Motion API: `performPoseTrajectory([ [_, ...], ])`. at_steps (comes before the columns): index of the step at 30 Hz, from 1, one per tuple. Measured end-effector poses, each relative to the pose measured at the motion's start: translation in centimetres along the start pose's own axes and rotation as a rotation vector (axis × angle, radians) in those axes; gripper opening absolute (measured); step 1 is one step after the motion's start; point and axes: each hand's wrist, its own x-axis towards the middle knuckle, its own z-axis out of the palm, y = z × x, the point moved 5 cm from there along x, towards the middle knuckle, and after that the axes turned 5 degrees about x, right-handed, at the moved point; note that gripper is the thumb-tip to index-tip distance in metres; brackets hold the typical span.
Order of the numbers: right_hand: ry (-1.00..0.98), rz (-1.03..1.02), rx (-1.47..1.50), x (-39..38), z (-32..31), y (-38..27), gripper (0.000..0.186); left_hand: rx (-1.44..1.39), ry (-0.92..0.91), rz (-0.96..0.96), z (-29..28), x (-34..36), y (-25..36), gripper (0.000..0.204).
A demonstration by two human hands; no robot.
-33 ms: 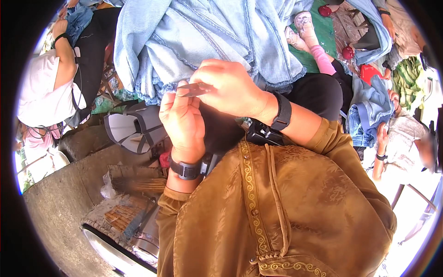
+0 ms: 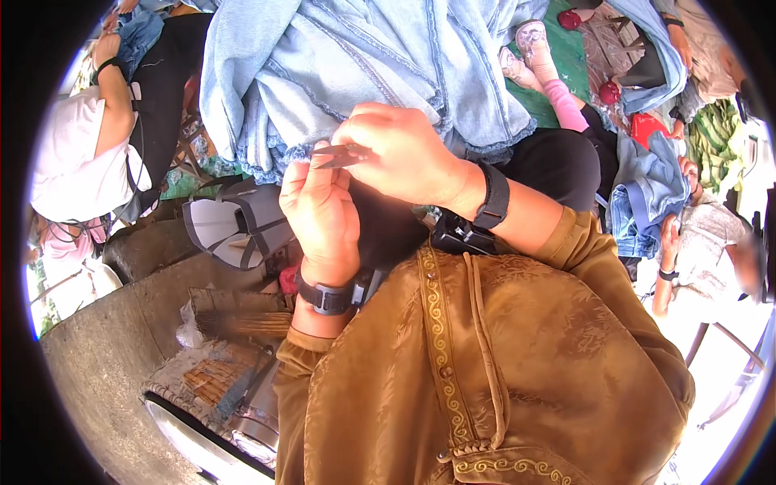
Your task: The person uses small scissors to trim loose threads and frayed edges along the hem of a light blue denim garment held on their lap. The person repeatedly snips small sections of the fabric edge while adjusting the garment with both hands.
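A light-blue denim garment [image 2: 380,69] with frayed seams lies spread over my lap and beyond. My left hand [image 2: 323,218] is closed at its frayed lower edge, thumb and fingers pinched together there. From my right hand [image 2: 408,153], which is closed, the pointed metal blades of small thread snips [image 2: 343,155] stick out to the left. The blade tips reach over my left fingertips, close to the frayed edge. My right fist hides the handles of the snips. How much cloth is inside the left pinch cannot be made out.
A grey-and-black strapped object [image 2: 238,222] lies left of my knees, above a worn curved panel [image 2: 105,331]. People with denim sit at both sides. A foot in a light shoe [image 2: 533,40] rests on green flooring [image 2: 566,93] at the far right.
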Motion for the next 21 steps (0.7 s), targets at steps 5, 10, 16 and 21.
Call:
performPoseTrajectory([
  [5,-0.009,0.008,-0.105,0.2,0.1,0.6,0.017,0.015,0.041,-0.035,0.1,-0.2,0.1,0.007],
  [10,-0.096,0.249,0.335,-0.3,-0.4,1.9,0.007,-0.001,0.082,-0.097,0.3,-0.4,-0.1,0.01],
  [16,-0.229,0.351,0.57,-2.1,-1.2,2.0,0.015,-0.025,0.034,-0.135,-0.2,0.0,-0.6,0.007],
  [21,-0.448,0.292,0.563,-2.2,-2.4,-0.2,0.015,-0.033,0.029,-0.151,-0.2,0.1,-0.8,0.005],
])
